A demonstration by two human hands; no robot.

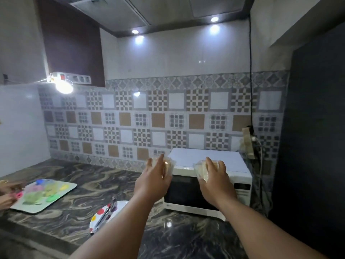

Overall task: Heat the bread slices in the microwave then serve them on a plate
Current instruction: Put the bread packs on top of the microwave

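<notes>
Two pale bread slices in clear wrapping are held upright, long axes vertical, before the white microwave (207,186): one (167,167) gripped by the left hand (155,177), one (202,170) by the right hand (215,176).

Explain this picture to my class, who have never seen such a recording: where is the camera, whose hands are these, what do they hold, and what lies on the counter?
There is one picture, taken by a wide-angle camera worn on a person's head, looking forward and down. No machine is involved: the two arms are that person's own. The left hand and the right hand each grip a clear wrapped pack of bread, left pack and right pack, held up in front of a white microwave with its door shut. On the dark marbled counter lie a dotted plate with tongs across it, and a tray of coloured items.
</notes>
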